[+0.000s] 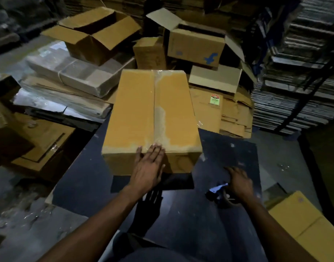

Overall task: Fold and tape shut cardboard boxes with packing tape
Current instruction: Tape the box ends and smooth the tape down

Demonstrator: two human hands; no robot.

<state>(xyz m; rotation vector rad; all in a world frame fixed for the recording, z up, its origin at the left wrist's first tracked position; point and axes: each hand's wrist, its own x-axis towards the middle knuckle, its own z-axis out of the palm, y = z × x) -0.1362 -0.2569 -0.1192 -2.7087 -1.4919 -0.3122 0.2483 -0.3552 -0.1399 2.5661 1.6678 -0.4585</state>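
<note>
A closed brown cardboard box (136, 112) lies on the dark table (228, 148), with a strip of clear packing tape (158, 110) running along its centre seam. My left hand (148, 167) lies flat, fingers spread, on the box's near top edge and over the tape's end. My right hand (239, 183) is down on the table to the right of the box, resting on a dark tape dispenser (218, 193) with a pale blue part. How firmly it grips the dispenser is hard to make out.
Open cardboard boxes (98, 33) (196, 44) and bundles of flattened cartons (71, 76) pile up behind the table. Tall stacks of flat cardboard (298, 72) fill the right. Yellow-brown boxes (309, 227) sit at the lower right, and flattened cartons (39, 140) lie at the left.
</note>
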